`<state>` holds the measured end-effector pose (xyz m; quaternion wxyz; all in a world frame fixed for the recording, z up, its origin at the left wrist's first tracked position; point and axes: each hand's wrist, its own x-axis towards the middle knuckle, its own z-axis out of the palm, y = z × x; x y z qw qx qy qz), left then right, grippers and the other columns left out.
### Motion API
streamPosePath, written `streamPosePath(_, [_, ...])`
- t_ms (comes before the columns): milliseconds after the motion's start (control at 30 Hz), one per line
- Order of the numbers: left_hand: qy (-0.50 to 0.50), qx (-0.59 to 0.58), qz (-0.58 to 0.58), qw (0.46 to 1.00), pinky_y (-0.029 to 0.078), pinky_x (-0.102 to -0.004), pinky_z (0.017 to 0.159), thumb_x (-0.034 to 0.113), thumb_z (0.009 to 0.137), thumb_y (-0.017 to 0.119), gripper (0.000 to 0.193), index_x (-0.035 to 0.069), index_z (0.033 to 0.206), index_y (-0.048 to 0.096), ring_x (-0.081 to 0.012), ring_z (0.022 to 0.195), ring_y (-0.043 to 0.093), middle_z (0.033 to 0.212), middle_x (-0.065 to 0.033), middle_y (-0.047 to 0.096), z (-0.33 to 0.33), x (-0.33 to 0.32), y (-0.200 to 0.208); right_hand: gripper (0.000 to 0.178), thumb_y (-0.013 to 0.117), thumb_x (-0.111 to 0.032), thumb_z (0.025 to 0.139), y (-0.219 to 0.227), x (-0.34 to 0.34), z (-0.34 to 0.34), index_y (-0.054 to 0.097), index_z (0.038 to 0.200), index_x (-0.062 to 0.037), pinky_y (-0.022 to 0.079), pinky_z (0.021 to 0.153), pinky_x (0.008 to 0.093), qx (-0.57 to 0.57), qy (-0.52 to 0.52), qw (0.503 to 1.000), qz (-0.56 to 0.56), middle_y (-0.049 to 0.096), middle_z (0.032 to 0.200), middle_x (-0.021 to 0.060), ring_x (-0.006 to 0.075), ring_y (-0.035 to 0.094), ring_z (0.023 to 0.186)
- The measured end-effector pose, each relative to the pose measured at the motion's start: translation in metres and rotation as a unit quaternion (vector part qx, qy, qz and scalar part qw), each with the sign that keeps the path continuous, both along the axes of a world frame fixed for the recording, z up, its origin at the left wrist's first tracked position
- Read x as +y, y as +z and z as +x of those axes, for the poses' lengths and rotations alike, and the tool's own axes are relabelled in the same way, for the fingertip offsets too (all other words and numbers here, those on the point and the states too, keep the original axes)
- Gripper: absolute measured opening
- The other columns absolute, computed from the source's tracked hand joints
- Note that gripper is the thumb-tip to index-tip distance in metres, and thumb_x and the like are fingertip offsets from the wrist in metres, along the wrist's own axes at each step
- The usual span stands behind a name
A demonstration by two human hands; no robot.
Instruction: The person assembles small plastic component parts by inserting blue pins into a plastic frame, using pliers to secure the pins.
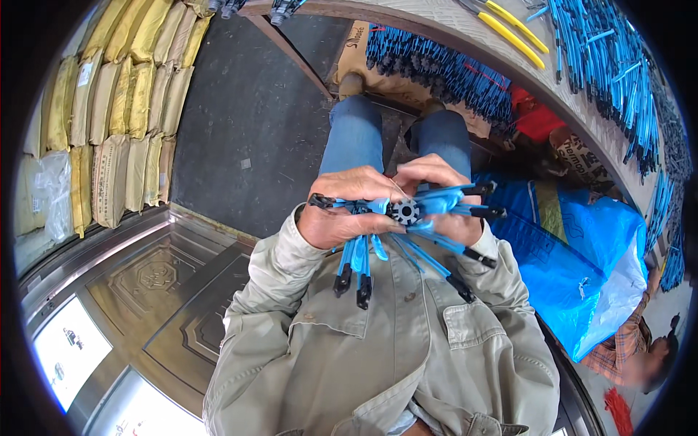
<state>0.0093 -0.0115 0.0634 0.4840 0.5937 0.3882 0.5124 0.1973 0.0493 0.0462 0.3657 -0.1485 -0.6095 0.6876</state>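
In front of my chest I hold a bundle of thin blue strips [354, 251] with black end pieces. They fan outward around a black, gear-shaped hub [405, 211] that faces up between my hands. My left hand [345, 207] is closed around the bundle's left side, its thumb against the strips beside the hub. Several strips hang below that hand, black ends down. On the other side, my right hand [443, 221] is closed on more blue strips, which stick out to the right and lower right. Its fingers are partly smeared by motion and hidden by the strips.
Yellow-handled pliers [512, 33] and piles of blue strips [607, 73] lie on the table [465, 25]. More blue strips [436, 65] are beneath it. A blue plastic sheet [567, 254] lies at right, near another person [625, 345]. Stacked sacks [109, 102] stand left.
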Motion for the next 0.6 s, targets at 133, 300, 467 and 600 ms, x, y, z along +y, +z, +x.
streamPosePath(133, [-0.013,-0.002,0.015,1.000,0.049,-0.0301,0.064,0.012,0.061,0.080,0.033,0.001,0.089,0.067,-0.0222,0.076,0.063,0.080,-0.0114,0.066,0.001,0.001,0.000,0.048,0.064,-0.039,0.080,-0.002,0.005,0.004,0.059,0.107,0.0010,0.043,0.072,0.0278,0.022,0.032,0.999,-0.017,0.055,0.094,0.0098,0.0153,0.052,0.081])
streamPosePath(300, [-0.073,0.018,-0.024,0.997,0.049,-0.0291,0.063,0.016,0.063,0.079,0.030,0.002,0.087,0.068,-0.0219,0.075,0.063,0.077,-0.0115,0.066,-0.001,0.002,0.009,0.030,0.063,-0.025,0.083,0.015,0.010,0.002,0.063,0.098,0.0003,0.041,0.070,0.0254,-0.036,0.056,0.997,-0.029,0.053,0.088,0.0059,0.0133,0.051,0.079])
streamPosePath(467, [-0.028,0.024,-0.038,0.999,0.049,-0.0288,0.062,0.021,0.064,0.079,0.030,0.002,0.085,0.068,-0.0207,0.072,0.063,0.075,-0.0109,0.065,0.000,-0.007,0.009,0.026,0.064,-0.023,0.079,0.031,0.014,-0.002,0.063,0.090,0.0013,0.039,0.070,0.0245,-0.087,0.105,0.983,-0.119,0.052,0.084,0.0071,0.0127,0.049,0.078])
streamPosePath(600, [0.015,0.024,0.011,1.000,0.049,-0.0291,0.062,0.021,0.063,0.079,0.030,0.001,0.082,0.067,-0.0202,0.071,0.062,0.076,-0.0099,0.065,0.000,-0.007,0.004,0.021,0.065,-0.020,0.079,0.029,0.016,-0.004,0.062,0.084,0.0001,0.038,0.072,0.0247,-0.064,0.120,0.971,-0.194,0.052,0.085,0.0065,0.0122,0.049,0.080])
